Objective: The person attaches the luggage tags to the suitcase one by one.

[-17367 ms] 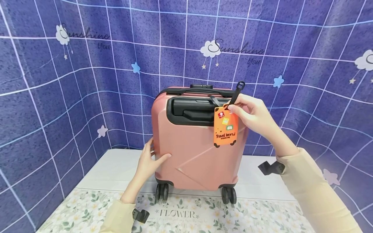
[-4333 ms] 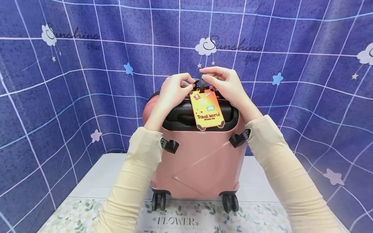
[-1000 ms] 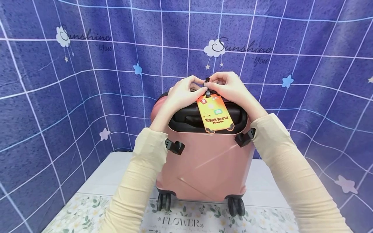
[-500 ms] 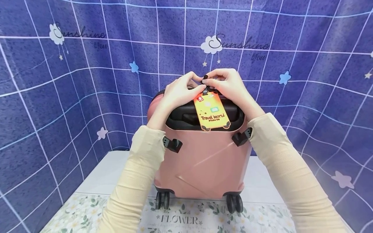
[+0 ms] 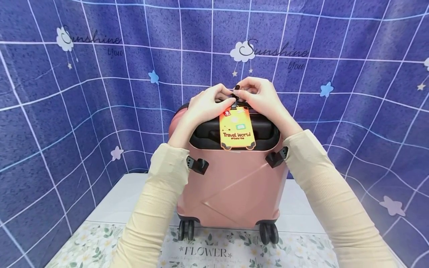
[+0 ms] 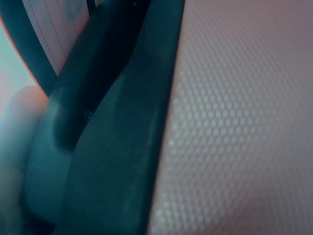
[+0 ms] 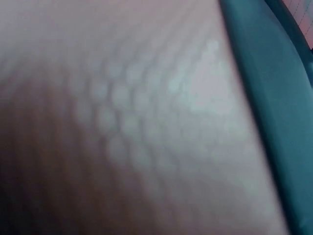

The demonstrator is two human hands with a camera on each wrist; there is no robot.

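Orange-yellow tag [image 5: 237, 128] hangs almost straight before the suitcase's black recess [image 5: 203, 140], print facing us; its black strap [image 5: 234, 105] runs up between the hands. We judge the work partway: tag and strap are at the top of the suitcase [image 5: 231, 186], but we see no closed loop, so fastening seems left; fingers hide how the strap runs. Right hand [image 5: 260, 93] pinches the strap's upper end; left hand [image 5: 208, 104] appears to pinch it lower, thumb forward. Both sleeved forearms [image 5: 152, 214] slant inward, hands meeting above the recess.
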